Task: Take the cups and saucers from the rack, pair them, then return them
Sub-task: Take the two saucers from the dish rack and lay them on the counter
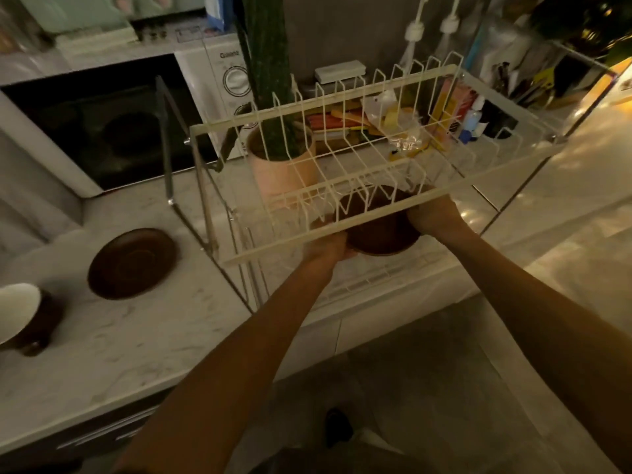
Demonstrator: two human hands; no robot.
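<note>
A white wire dish rack (260,115) with two tiers stands on the marble counter. Both my hands reach under its upper tier and hold a dark brown saucer (379,234) over the lower tier. My left hand (325,249) grips its left edge and my right hand (432,213) its right edge. The wires of the upper tier partly hide the saucer, so I cannot tell if a cup sits on it. Left of the rack, a second brown saucer (131,263) lies flat on the counter. A brown cup (24,318) with a white inside stands at the far left edge.
A white microwave (136,111) stands behind the counter (136,336) at the left. Behind the rack are a pink pot (284,169) with a tall green plant and several packets and bottles. The counter's front edge runs below my arms, with floor beneath.
</note>
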